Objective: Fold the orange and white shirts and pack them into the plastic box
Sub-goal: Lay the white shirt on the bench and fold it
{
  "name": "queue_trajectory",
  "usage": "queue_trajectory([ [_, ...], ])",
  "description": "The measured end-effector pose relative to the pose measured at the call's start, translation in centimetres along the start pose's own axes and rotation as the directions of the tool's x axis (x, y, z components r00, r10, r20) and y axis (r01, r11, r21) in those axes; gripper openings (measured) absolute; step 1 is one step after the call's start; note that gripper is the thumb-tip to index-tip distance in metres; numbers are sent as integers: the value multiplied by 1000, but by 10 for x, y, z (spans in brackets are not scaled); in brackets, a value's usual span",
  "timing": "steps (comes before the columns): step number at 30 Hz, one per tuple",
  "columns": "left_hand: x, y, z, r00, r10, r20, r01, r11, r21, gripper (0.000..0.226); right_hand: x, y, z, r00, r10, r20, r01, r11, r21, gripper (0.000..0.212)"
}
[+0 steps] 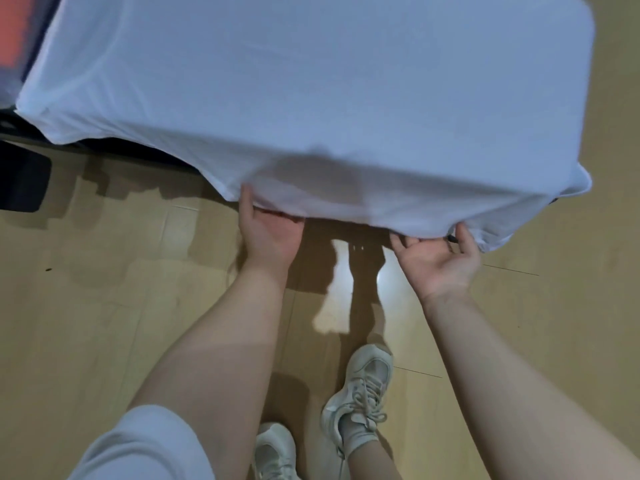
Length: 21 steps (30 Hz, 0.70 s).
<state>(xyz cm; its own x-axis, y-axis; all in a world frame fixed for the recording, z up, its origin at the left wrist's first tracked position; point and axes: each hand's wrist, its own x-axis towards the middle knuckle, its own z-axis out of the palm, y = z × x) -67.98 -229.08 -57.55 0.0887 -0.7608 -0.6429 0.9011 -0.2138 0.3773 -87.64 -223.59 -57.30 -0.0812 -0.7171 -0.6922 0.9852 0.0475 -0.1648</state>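
The white shirt lies spread over a dark table and fills the upper half of the view, its near hem hanging over the table's front edge. My left hand is palm up under the hem, thumb on top of the cloth, pinching it. My right hand is also palm up and grips the hem further right, near the shirt's right corner. An orange patch, perhaps the orange shirt, shows at the top left corner, blurred. The plastic box is not in view.
The dark table edge runs below the shirt at left, with a dark block under it. Light wooden floor spreads below. My two feet in pale sneakers stand at the bottom centre.
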Motion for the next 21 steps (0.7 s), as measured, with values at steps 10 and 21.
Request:
queue_trajectory([
  [10,-93,45,42,918,68,-390,-6,987,159,24,-103,-26,37,922,-131,-365,85,987,-140,21],
  [21,-97,88,182,829,437,-349,-88,718,690,31,-105,-59,173,746,-643,-175,145,413,-899,13],
])
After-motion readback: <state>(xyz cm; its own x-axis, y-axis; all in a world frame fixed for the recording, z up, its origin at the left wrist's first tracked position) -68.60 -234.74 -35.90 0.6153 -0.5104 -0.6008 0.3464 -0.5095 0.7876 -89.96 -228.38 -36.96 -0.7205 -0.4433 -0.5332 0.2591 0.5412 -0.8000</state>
